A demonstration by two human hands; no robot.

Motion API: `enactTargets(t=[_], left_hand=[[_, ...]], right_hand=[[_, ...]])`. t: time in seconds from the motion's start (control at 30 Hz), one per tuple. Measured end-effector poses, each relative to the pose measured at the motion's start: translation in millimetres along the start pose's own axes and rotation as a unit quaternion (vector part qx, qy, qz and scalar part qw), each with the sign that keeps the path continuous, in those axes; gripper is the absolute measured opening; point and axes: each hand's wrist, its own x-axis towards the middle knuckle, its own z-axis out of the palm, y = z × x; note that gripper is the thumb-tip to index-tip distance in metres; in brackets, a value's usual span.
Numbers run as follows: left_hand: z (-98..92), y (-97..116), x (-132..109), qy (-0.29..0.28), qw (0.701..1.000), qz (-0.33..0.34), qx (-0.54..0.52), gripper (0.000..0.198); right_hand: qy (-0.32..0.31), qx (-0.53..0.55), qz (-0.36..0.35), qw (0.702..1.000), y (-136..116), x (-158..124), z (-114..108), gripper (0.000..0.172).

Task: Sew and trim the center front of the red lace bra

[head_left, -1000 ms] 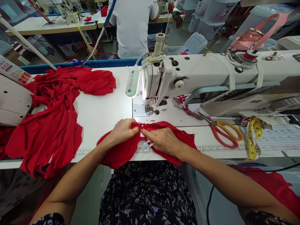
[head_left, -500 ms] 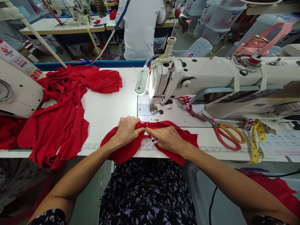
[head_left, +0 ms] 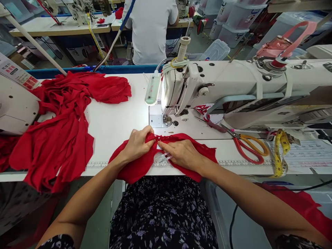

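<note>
Between my hands a red fabric piece [head_left: 140, 167] with a lacy upper edge lies on the table's front, below the sewing machine's presser foot [head_left: 167, 120]. My left hand [head_left: 138, 143] grips that edge, thumb and fingers pinched on the cloth. Close beside it, my right hand [head_left: 181, 152] is closed on the fabric with its fingertips near the left thumb. A clear plastic piece [head_left: 162, 158] and a bit of white show beneath the right fingers; I cannot tell exactly what they are.
The white sewing machine [head_left: 233, 79] spans the back right. Orange-and-red-handled scissors [head_left: 249, 148] and a yellow tape measure [head_left: 280, 152] lie to the right. A heap of red fabric [head_left: 64, 124] covers the left side. Another person [head_left: 150, 31] sits beyond, back turned.
My left hand has shifted its grip slightly, knuckles raised and thumb drawn in, and more of the red edge shows beside it. The whole view has shifted a little.
</note>
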Motion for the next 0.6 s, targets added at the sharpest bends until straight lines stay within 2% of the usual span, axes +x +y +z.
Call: enactTargets(t=[0.1,0.23,0.33,0.5,0.6], left_hand=[[-1.4,-2,0,-0.015,1.0,0.001,-0.01,0.009],[-1.6,-4,0,-0.036,0.998,0.02,0.047,0.01],[-1.7,-5,2,-0.053,0.996,0.028,0.07,0.02],[-7.4,4,0,-0.075,0.997,0.008,0.0,0.017],[-9.0,15,-11,-0.032,0.999,0.029,0.014,0.015]], right_hand=[[0.008,0.006,-0.001,1.0,1,0,2,0.045],[0.012,0.021,0.01,1.0,-1,-1,2,0.043],[0.022,0.054,0.021,0.998,-1,-2,-3,0.042],[0.065,0.017,0.152,0.986,6,-4,-17,0.032],[0.103,-0.039,0.13,0.985,4,-11,-30,0.025]])
